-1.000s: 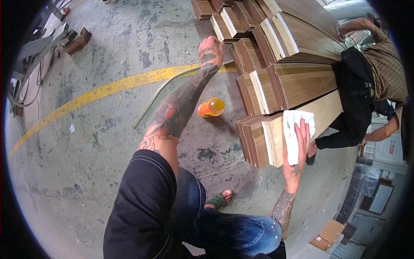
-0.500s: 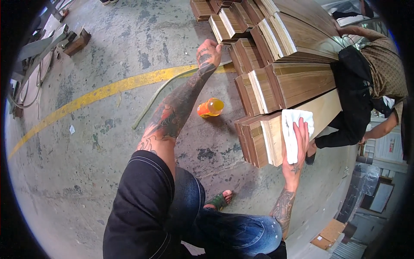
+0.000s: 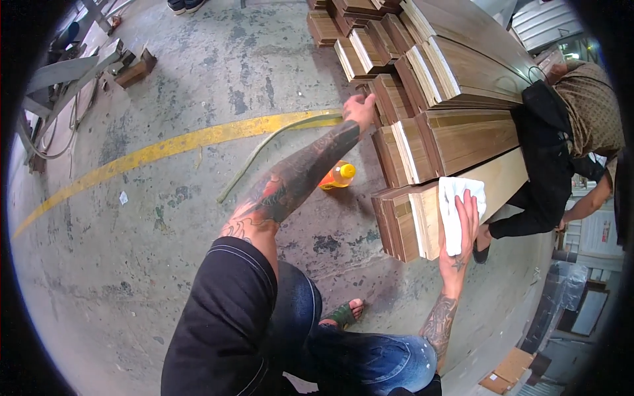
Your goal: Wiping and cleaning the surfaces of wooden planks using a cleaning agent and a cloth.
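Note:
Wooden boards [image 3: 472, 142] with brown faces and pale edges lie in a stepped stack. My right hand [image 3: 462, 228] holds a folded white cloth [image 3: 452, 212] flat against the pale side of the lowest board [image 3: 498, 179], near its end. Close to the stepped board ends, my left hand [image 3: 360, 111] is stretched out with thumb and fingers apart. I see nothing in it, though some of its fingertips are hard to make out. Partly behind my left forearm, a bottle of orange drink [image 3: 342, 174] with a yellow-orange cap stands on the floor.
Another person [image 3: 555, 145] in dark trousers bends beside the stack at right. A pale hose [image 3: 257, 155] crosses the floor near a yellow painted line [image 3: 165, 146]. Metal frames [image 3: 72, 76] stand at far left. Plastic-wrapped goods [image 3: 561, 290] and cardboard [image 3: 507, 369] sit at lower right.
My left hand has moved right and nearer along the board ends, its fingers looser. My forearm now covers part of the bottle. The cloth stays on the lowest board; the whole view has shifted slightly.

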Demonstrator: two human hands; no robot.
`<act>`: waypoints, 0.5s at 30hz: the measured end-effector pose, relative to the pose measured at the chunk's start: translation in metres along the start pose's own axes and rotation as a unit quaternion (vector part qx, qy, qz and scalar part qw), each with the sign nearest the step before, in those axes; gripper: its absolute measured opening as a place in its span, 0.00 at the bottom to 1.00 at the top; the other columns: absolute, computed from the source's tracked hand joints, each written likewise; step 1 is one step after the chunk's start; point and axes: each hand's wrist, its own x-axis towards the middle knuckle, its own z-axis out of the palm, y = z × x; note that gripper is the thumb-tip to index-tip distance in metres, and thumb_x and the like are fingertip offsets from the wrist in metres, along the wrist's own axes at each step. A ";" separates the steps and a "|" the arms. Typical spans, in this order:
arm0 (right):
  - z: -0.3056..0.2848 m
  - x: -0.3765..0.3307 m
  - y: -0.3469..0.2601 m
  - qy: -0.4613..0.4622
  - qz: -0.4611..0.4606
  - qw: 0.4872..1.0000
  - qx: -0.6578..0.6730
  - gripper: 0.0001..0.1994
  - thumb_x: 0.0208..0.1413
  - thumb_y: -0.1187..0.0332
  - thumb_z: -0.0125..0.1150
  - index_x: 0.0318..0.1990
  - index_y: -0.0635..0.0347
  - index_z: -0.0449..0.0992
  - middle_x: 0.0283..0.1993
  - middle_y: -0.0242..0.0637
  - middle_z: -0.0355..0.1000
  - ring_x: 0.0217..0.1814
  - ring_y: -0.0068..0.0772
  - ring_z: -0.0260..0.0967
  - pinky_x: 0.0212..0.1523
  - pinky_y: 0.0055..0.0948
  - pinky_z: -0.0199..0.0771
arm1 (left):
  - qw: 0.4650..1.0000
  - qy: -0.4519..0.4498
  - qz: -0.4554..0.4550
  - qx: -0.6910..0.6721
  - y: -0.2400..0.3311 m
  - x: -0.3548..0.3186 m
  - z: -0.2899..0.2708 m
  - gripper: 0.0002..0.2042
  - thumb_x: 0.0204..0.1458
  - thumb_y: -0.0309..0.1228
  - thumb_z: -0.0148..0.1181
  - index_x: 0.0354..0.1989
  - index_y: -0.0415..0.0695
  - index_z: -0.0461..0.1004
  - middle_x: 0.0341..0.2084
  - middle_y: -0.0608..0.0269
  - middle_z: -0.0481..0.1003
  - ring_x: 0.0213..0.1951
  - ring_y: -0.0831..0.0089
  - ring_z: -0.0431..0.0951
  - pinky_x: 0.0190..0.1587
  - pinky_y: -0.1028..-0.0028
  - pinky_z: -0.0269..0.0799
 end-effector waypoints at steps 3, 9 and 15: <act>0.000 0.001 -0.001 -0.002 -0.005 1.000 -0.003 0.29 0.54 0.75 0.59 0.67 0.58 0.66 0.75 0.43 0.57 0.79 0.50 0.45 0.76 0.50 0.41 | 0.998 -0.031 -0.007 -0.047 -0.017 0.013 0.007 0.30 0.57 0.44 0.64 0.64 0.40 0.68 0.47 0.54 0.78 0.40 0.67 0.79 0.33 0.71 0.77; -0.004 0.000 0.002 0.004 -0.008 1.000 -0.010 0.30 0.54 0.75 0.58 0.67 0.58 0.66 0.75 0.42 0.57 0.79 0.51 0.45 0.76 0.51 0.41 | 0.991 -0.087 -0.023 -0.096 -0.004 0.004 0.006 0.29 0.61 0.37 0.60 0.70 0.48 0.60 0.35 0.66 0.77 0.29 0.79 0.73 0.26 0.77 0.71; -0.004 -0.001 0.001 0.004 0.001 1.000 -0.012 0.30 0.54 0.74 0.59 0.67 0.58 0.66 0.75 0.42 0.56 0.80 0.51 0.44 0.76 0.51 0.41 | 0.968 -0.158 -0.061 -0.184 0.031 -0.022 -0.015 0.29 0.61 0.32 0.58 0.71 0.53 0.57 0.34 0.69 0.75 0.27 0.83 0.71 0.22 0.80 0.69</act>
